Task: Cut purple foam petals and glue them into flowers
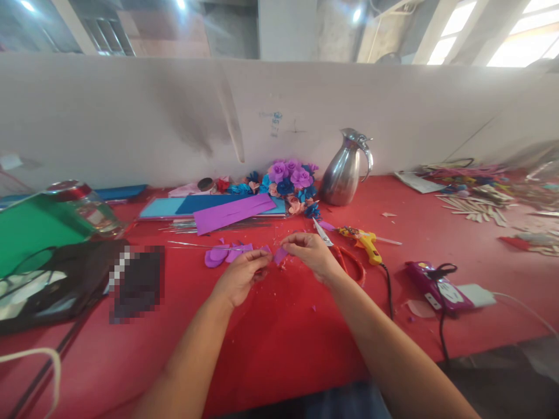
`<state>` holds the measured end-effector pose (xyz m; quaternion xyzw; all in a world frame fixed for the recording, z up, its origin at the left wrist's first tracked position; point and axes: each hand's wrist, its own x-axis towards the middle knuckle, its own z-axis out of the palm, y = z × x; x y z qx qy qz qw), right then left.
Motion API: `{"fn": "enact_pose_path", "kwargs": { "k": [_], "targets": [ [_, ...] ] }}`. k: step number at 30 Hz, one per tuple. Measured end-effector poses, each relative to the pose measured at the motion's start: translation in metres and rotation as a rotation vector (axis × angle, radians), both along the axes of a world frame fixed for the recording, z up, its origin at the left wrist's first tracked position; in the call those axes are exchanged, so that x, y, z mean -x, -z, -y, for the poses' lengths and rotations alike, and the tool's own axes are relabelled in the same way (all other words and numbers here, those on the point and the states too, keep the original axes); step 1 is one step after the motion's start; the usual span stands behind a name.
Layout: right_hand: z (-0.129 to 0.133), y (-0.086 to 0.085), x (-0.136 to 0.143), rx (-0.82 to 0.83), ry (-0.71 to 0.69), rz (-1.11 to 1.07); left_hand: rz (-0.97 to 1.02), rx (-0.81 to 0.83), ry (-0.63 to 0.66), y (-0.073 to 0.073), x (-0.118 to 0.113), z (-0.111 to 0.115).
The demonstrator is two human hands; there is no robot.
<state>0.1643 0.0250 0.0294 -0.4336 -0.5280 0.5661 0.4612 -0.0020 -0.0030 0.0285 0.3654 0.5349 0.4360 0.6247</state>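
Over the red table (279, 337) my two hands meet on a small purple foam piece (279, 255). My left hand (241, 276) pinches its left end and my right hand (311, 253) pinches its right side. Red-handled scissors (345, 262) lie just behind my right hand, blade pointing up to the left. Cut purple foam petals (222, 254) rest on the table beyond my left hand. A long purple foam sheet (233, 213) lies farther back on blue sheets.
A yellow glue gun (365, 240) and its black cord lie right of the scissors. A steel jug (347, 169) stands at the back beside a cluster of foam flowers (290, 183). Green sheet and dark bag (61, 279) sit left; a purple device (437, 285) and wooden sticks (476, 206) right.
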Motion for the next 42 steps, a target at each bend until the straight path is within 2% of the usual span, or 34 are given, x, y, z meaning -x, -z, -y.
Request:
{"fn": "enact_pose_path", "kwargs": {
  "k": [4, 10, 22, 36, 42],
  "targets": [
    [0.001, -0.002, 0.0, 0.004, 0.003, -0.016, -0.022, -0.035, 0.011, -0.001, -0.001, 0.001],
    [0.001, -0.002, 0.001, 0.002, 0.018, -0.047, -0.109, -0.173, 0.023, -0.001, -0.002, 0.003],
    [0.003, -0.003, 0.003, 0.049, -0.011, -0.045, -0.234, -0.346, -0.034, 0.001, -0.001, 0.003],
    [0.001, 0.01, 0.008, -0.035, -0.039, -0.013, -0.28, -0.377, -0.045, 0.002, -0.002, 0.002],
    [0.001, 0.007, 0.006, -0.027, -0.05, 0.031, -0.288, -0.378, -0.048, 0.003, -0.001, 0.002]
  ]
}}
